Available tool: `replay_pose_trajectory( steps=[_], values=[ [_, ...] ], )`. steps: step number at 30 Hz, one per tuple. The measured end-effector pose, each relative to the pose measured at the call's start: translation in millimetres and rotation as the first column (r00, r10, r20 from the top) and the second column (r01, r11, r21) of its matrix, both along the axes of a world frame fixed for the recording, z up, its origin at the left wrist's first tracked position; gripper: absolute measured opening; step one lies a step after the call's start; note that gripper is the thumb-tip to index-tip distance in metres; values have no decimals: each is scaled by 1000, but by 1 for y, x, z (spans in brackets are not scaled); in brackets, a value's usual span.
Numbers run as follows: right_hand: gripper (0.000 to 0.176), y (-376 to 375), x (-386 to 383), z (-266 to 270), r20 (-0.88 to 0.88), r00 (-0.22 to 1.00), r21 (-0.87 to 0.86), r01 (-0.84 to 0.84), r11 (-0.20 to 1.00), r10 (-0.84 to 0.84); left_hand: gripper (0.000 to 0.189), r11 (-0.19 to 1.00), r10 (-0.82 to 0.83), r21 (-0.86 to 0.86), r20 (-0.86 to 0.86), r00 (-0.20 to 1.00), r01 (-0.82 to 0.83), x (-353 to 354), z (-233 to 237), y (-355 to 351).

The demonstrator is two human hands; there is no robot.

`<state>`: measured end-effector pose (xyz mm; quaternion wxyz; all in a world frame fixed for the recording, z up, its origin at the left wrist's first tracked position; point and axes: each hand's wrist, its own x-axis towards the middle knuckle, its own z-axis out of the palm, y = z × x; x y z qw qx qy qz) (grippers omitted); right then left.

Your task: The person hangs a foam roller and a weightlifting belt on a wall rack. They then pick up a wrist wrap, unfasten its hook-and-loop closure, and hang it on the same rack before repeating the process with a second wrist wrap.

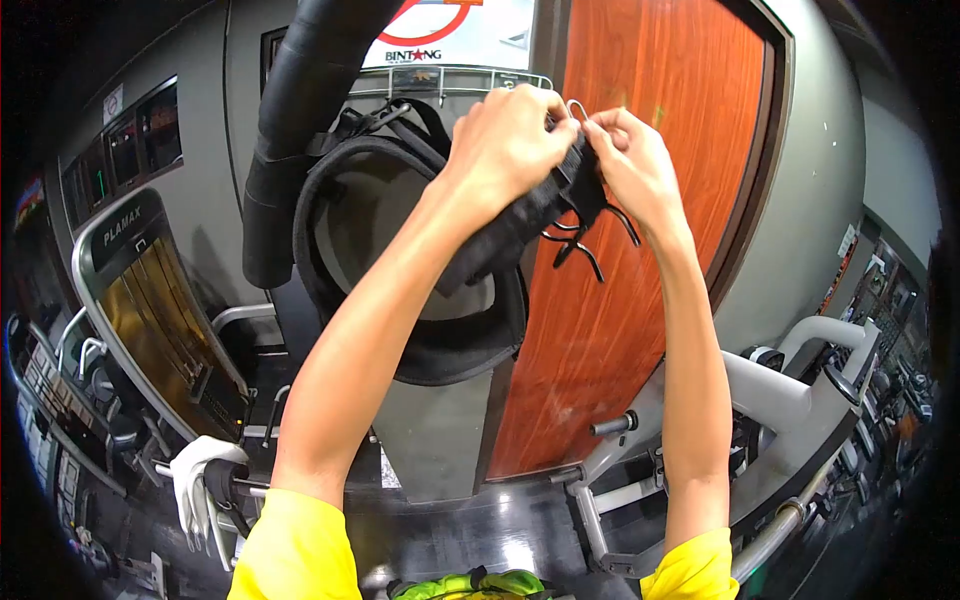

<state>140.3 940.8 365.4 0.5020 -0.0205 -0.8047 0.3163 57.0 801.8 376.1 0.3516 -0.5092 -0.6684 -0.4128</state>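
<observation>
My left hand (515, 140) is closed on the upper end of a black padded strap (530, 215), high in front of the wall rack. Close beside it, my right hand (637, 160) pinches at a thin silver hook (575, 106) at the strap's top, its fingertips largely covering the contact. Below the hands, black metal hooks (590, 245) stick out from under the strap. A wide black weight belt (420, 360) hangs in a loop behind my left forearm, partly hidden by it.
A thick black padded post (300, 130) slants down at left. Behind the hands are a wire rack (470, 76) and a reddish wooden door (640, 290). White gloves (200, 480) hang at lower left, near a PLAMAX machine (160, 300). A grey machine frame (770, 395) stands at right.
</observation>
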Motion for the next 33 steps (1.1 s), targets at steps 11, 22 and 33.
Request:
replay_pose_trajectory(
  steps=[11, 22, 33],
  values=[
    [25, 30, -61, 20, 39, 987, 42, 157, 987, -158, 32, 965, 258, -46, 6, 966, -257, -42, 8, 40],
    [19, 43, -84, 17, 27, 982, 93, 186, 978, -189, 26, 936, 328, -146, 31, 944, -320, -57, 9, 48],
    [23, 40, -71, 4, 126, 950, 184, 259, 948, -285, 29, 834, 376, -352, -203, 904, -426, -48, 5, 37]
  ],
)
